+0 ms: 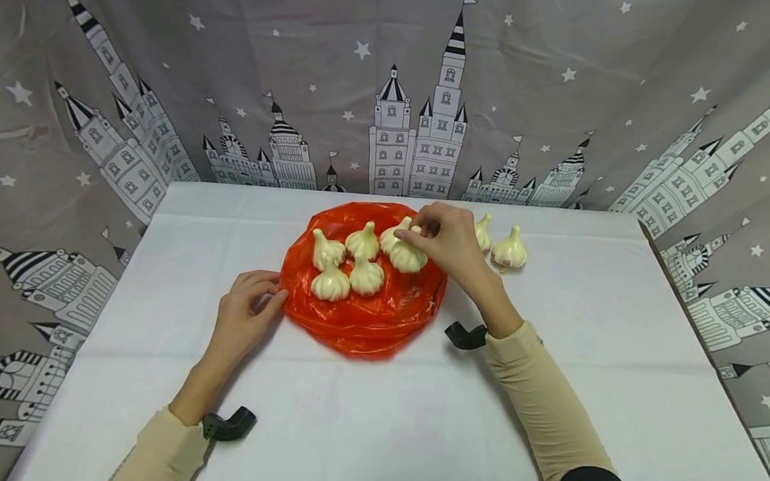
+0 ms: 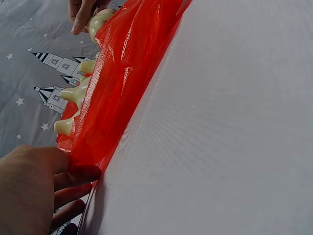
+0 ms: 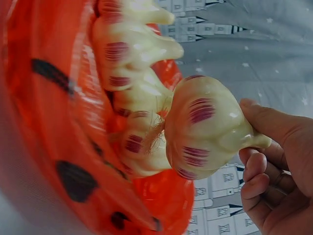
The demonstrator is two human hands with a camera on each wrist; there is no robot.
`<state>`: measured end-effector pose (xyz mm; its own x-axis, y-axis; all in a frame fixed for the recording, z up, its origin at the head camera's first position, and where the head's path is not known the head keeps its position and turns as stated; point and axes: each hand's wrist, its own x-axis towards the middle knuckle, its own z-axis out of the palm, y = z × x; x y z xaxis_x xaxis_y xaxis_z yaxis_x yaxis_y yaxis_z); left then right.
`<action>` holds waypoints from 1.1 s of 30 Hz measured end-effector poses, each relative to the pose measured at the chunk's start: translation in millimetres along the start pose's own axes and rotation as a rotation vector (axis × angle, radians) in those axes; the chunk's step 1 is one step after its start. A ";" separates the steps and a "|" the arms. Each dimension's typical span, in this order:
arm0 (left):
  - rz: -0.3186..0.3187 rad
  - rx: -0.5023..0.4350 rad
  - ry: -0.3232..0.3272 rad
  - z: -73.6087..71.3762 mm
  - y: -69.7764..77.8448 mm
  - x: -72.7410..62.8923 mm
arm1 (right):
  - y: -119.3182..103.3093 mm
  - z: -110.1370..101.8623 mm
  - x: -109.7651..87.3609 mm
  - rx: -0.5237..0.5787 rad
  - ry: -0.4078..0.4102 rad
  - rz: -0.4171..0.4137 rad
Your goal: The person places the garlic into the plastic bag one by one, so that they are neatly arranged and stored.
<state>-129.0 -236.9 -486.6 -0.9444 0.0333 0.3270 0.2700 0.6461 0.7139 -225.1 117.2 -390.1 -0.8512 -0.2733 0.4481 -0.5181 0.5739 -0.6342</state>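
Note:
A red plastic bag (image 1: pixel 364 336) lies spread open on the table, its rim folded up around several garlic bulbs (image 1: pixel 330 281). At the bag's left edge my left hand (image 1: pixel 245 311) pinches the rim between thumb and fingers, as the left wrist view shows. Over the bag's right side, my right hand (image 1: pixel 453 240) pinches the stem of a garlic bulb (image 3: pixel 205 129). This bulb has purple streaks and hairy roots, and it hangs close beside another bulb (image 3: pixel 139 144) in the bag. I cannot tell whether the two touch.
Right of the bag, behind my right hand, two more garlic bulbs sit on the white-covered table (image 1: pixel 382 437): one bulb (image 1: pixel 509 248) in full sight, the other bulb (image 1: pixel 483 232) partly hidden. A grey curtain (image 1: pixel 323 47) printed with castles hangs behind the table.

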 end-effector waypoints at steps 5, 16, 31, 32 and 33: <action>-0.002 -0.002 -0.002 0.2 -0.2 0.1 | 4.8 10.5 -2.5 -0.012 -0.062 -0.003; 0.005 0.007 0.006 -0.4 0.7 0.3 | 10.3 26.5 -7.3 -0.075 -0.169 0.020; 0.008 -0.003 0.010 -0.3 1.4 0.7 | 7.7 23.4 -8.8 -0.098 -0.146 0.016; 0.009 -0.006 0.012 -0.2 1.5 0.7 | 7.7 22.4 -8.9 -0.097 -0.133 0.015; 0.011 -0.012 0.014 -0.2 1.7 0.6 | 7.7 21.5 -8.7 -0.093 -0.117 0.014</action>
<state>-129.1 -236.0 -485.1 -0.9389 0.0296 0.3430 0.2822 0.6368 0.7175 -223.5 107.4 -412.3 -0.8650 -0.3499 0.3596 -0.5008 0.6456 -0.5765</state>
